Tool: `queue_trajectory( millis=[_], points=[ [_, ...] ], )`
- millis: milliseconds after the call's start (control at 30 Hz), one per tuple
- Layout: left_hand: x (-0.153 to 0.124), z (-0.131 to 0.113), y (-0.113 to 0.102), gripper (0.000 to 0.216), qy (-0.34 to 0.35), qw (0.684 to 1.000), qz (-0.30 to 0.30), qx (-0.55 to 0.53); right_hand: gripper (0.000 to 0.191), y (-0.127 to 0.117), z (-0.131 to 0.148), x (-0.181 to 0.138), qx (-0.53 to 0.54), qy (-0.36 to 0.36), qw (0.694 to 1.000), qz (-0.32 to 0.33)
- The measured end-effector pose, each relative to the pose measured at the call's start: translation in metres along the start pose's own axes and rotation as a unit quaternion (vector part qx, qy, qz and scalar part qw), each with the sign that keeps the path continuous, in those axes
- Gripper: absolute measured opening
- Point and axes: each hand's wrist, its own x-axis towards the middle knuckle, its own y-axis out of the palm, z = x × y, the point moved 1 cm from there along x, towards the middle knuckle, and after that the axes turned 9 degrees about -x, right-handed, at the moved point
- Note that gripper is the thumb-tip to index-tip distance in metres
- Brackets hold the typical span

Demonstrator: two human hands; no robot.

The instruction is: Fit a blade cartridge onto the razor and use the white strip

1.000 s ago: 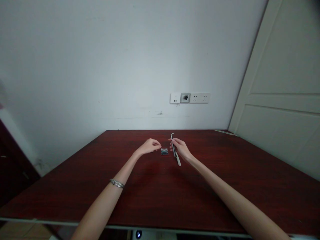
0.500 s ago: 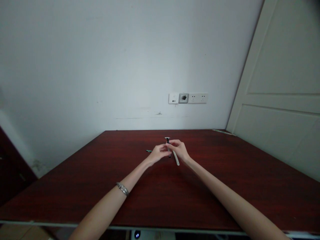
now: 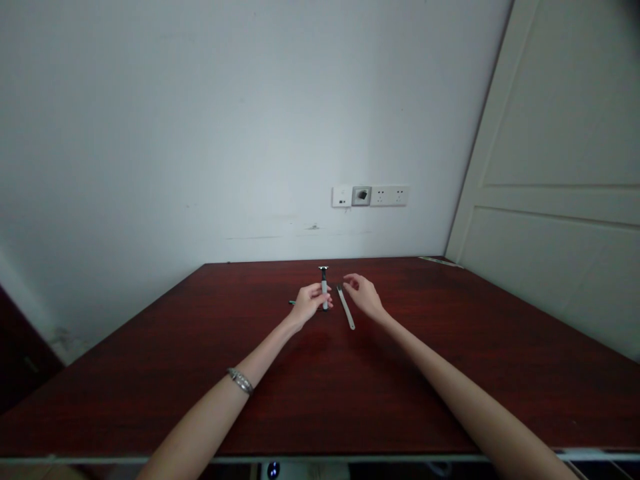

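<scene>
My left hand (image 3: 307, 304) is closed around the handle of a razor (image 3: 325, 285), which stands upright with its T-shaped head at the top. Its handle is grey and black. To the right, my right hand (image 3: 364, 295) hovers apart from it, fingers loosely bent and holding nothing. Between the hands a long, thin whitish stick (image 3: 347, 310) with a dark far end and a hole at the near end lies on the table; I cannot make out its kind. A small dark green item (image 3: 292, 303) lies partly hidden behind my left hand.
The dark red wooden table (image 3: 320, 393) reaches back to a white wall with a row of sockets (image 3: 370, 196). A flat pale strip (image 3: 440, 261) lies at the far right corner, near a white panelled door (image 3: 555, 233).
My right hand has let go of the razor and moved away to the right. The left hand now holds the razor alone, and it has shifted slightly left, with the whitish stick more exposed.
</scene>
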Motion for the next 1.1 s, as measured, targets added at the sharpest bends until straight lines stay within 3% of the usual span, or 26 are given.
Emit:
queue_trajectory(
  millis=[100,200,633,833,1100],
  points=[
    [0.001,0.001,-0.002,0.028,0.008,1.0,-0.008,0.008,0.031,0.002,-0.014,-0.004,-0.24,-0.024,0.969,0.046],
    [0.001,0.001,-0.002,0.026,0.012,1.0,-0.009,0.016,0.037,0.006,-0.017,-0.007,-0.335,-0.028,0.937,0.092],
    [0.0,0.003,-0.001,0.025,0.013,0.999,-0.007,0.043,0.03,0.015,-0.001,-0.019,-0.362,-0.062,0.921,0.13],
    [0.0,0.007,-0.004,0.024,0.013,0.999,-0.004,0.05,0.028,0.016,0.002,-0.019,-0.347,-0.048,0.922,0.166],
    [0.002,0.01,-0.005,0.02,0.012,0.999,-0.012,0.05,0.031,0.019,-0.002,-0.019,-0.347,-0.02,0.923,0.163]
  ],
)
